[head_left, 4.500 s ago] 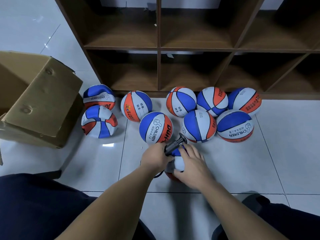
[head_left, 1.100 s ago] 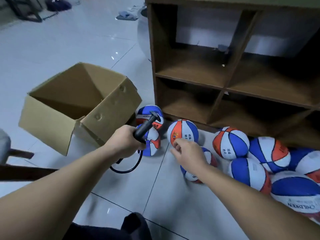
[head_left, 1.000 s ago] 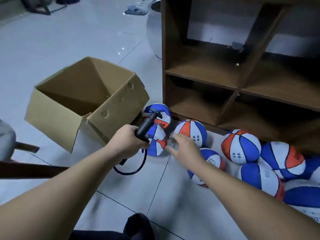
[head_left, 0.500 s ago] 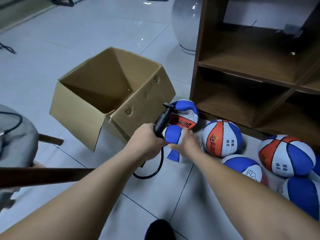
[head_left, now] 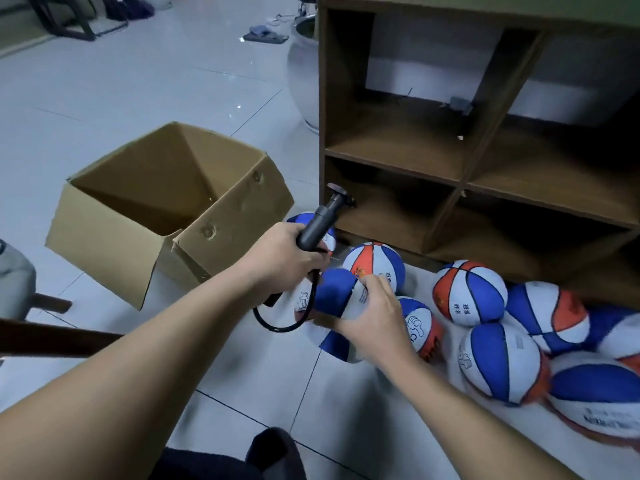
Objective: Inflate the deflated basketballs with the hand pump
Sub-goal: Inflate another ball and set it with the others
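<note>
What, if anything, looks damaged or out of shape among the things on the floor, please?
The basketball under the right hand looks caved in and crumpled, not round like its neighbours. The cardboard box has dents in its side flap.

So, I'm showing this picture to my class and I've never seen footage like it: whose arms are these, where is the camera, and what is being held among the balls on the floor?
There is no machine here. The camera is worn on a person's head and looks forward and down, so the two bare arms reaching in from the bottom are that person's own.

The left hand grips a black hand pump, whose thin hose loops down beneath it. The right hand holds a blue, white and orange basketball, which looks dented and soft.

More basketballs lie on the tiled floor to the right, in front of a brown wooden shelf unit. An open cardboard box stands to the left; what shows of its inside is bare.
</note>
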